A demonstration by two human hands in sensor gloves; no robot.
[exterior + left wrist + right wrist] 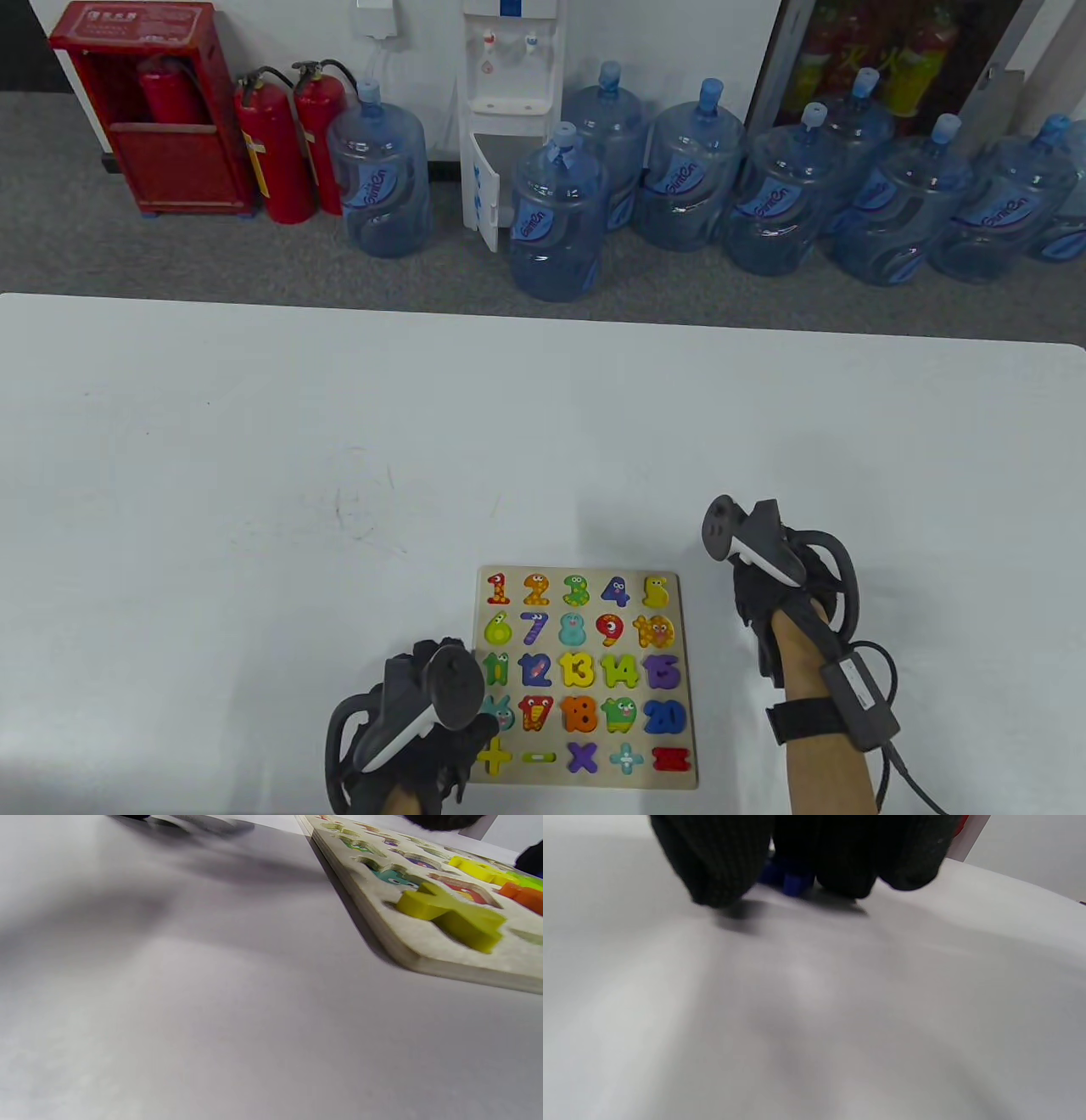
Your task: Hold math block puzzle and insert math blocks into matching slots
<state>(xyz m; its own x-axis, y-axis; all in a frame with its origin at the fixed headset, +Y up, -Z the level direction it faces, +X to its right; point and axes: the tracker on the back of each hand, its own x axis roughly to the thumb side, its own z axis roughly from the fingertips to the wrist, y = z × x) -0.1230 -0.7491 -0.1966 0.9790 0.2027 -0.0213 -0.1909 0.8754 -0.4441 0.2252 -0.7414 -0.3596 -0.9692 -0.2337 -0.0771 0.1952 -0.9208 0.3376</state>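
The wooden puzzle board (585, 572) lies flat on the white table near the front edge, with coloured number and sign blocks in its slots. My left hand (441, 696) rests on the board's lower left part, next to the yellow plus block (495, 755). The left wrist view shows that corner of the board (424, 950) and the plus (456, 914). My right hand (751, 594) is on the table just right of the board. In the right wrist view its fingertips (721, 878) close around a small blue block (791, 882) that lies on the table.
The white table (339, 424) stretches far behind and to the left of the board. Beyond its far edge stand water bottles (556, 221), a dispenser and fire extinguishers on the floor.
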